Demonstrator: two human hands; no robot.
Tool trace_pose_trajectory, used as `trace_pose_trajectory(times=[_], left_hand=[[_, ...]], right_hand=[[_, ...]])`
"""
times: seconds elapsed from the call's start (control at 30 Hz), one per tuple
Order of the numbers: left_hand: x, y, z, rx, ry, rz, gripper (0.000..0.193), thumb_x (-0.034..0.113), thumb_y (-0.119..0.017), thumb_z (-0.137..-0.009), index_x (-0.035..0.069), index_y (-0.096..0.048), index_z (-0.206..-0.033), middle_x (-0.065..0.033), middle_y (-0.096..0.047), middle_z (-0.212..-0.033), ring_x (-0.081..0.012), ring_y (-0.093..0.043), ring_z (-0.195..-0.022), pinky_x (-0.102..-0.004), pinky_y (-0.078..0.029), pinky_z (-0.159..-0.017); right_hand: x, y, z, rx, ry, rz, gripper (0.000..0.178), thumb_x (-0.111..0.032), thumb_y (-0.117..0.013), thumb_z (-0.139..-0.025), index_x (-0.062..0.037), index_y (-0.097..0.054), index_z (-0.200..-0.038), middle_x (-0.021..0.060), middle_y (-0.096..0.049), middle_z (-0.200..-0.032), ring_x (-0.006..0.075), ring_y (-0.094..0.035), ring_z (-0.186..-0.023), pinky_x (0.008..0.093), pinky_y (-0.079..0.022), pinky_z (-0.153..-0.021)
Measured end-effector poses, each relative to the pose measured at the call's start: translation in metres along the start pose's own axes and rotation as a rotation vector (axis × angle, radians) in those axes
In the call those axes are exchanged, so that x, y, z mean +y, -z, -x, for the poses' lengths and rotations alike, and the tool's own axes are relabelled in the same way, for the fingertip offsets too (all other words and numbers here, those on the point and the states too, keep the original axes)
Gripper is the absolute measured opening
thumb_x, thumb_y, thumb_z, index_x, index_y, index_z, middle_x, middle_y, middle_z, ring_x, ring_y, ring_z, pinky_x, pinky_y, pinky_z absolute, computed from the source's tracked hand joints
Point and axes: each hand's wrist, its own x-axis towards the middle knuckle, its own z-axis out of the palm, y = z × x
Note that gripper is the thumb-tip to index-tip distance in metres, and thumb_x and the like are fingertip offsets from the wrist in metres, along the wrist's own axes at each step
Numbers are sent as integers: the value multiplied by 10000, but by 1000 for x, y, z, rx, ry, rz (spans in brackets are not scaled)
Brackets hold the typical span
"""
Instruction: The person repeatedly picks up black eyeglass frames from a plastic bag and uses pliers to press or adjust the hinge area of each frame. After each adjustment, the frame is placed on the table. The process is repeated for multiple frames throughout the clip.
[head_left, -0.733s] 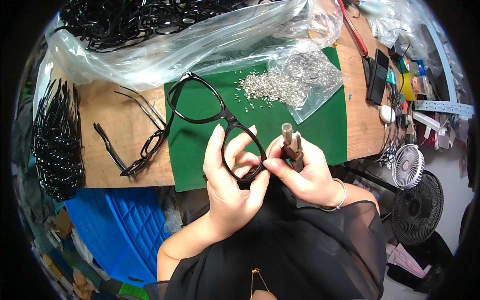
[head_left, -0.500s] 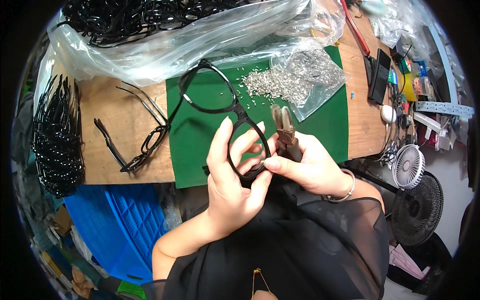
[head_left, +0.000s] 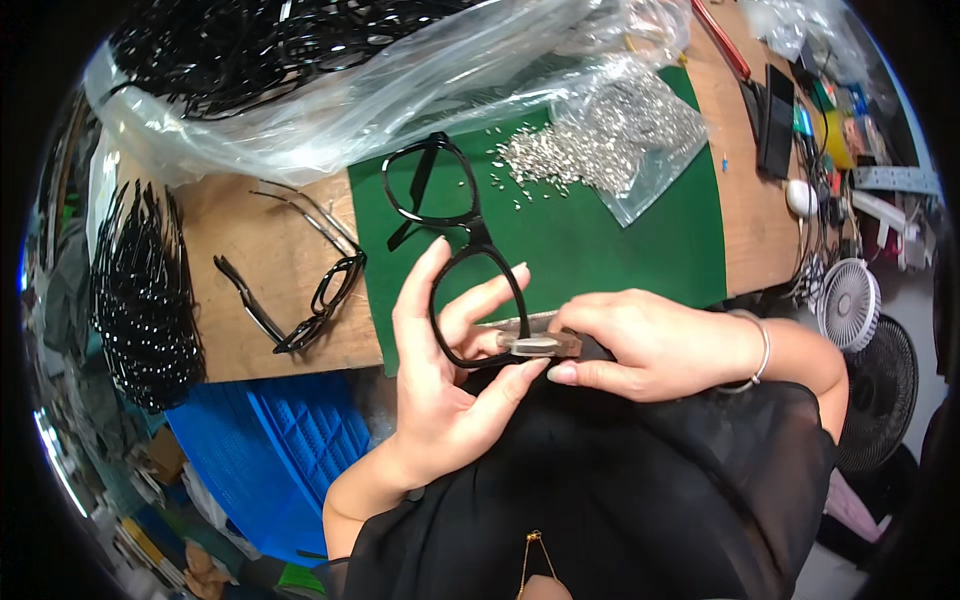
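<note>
My left hand (head_left: 445, 365) holds a black eyeglass frame (head_left: 473, 232) by its nearer rim, with fingers curled through and around that rim. No lens can be made out in it. My right hand (head_left: 625, 345) grips pliers (head_left: 545, 346), whose jaws lie at the frame's near right corner beside my left fingertips. Whether the jaws touch the frame I cannot tell. Beyond my hands, a heap of small silvery metal pieces (head_left: 545, 160) spills from a clear plastic bag (head_left: 630, 195) onto the green mat (head_left: 640, 260).
Another black eyeglass frame (head_left: 325, 300) lies on the wooden table (head_left: 230, 230) at left. A stack of black frames (head_left: 150, 310) stands farther left. A big plastic bag (head_left: 250, 135) of black frames fills the back. Right are a phone (head_left: 776, 122) and a fan (head_left: 850, 305); a blue crate (head_left: 270, 450) sits below.
The pliers have swung from pointing away to lying sideways, with their jaws at the frame's near corner. The glasses have turned slightly in my left hand. The whole view has shifted a little.
</note>
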Motion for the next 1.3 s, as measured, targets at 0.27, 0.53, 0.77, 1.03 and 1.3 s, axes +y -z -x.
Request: trace_pose_trajectory(times=[0.27,0.53,0.77,1.03,1.3], left_hand=[[-5,-3,-3,2,105,-44,884,-79,-634,-726,69,-46,-1369,-225,-441,-1239,-168,-610,-864,-224,-501,-714],[-1,5,-11,10,158,-27,848,-130,-586,-719,79,-79,-1366,-219,-436,-1242,-164,-605,-873,-217,-495,-710],[-18,12,-3,-105,17,-25,883,-114,-614,-679,113,-75,-1340,-187,-456,-1148,-84,-526,-710,-186,-448,-649],[-34,2,41,-5,182,85,772,-118,-545,-759,126,-91,-1334,-208,-500,-1099,-160,-596,-746,-268,-491,-717],[-29,15,28,-89,411,498,661,-78,-582,-692,127,-261,-1233,-167,-488,-1125,-253,-567,-920,-348,-469,-803]], right_hand=[[3,1,2,18,-106,253,233,-170,-573,-809,53,-535,-752,215,-574,-661,373,-590,-671,417,-482,-612],[30,26,-11,47,-24,223,327,-231,-583,-816,35,-542,-1003,183,-539,-998,328,-558,-862,365,-448,-763],[71,-11,-46,473,-33,833,468,-166,-629,-728,33,-473,-1123,140,-474,-1136,266,-557,-788,348,-440,-678],[79,8,-42,546,-53,528,211,-61,-607,-712,4,-535,-900,150,-545,-856,323,-555,-791,387,-456,-683],[93,10,-57,572,-30,496,124,-86,-600,-750,-7,-523,-809,148,-511,-746,327,-515,-719,389,-413,-643]])
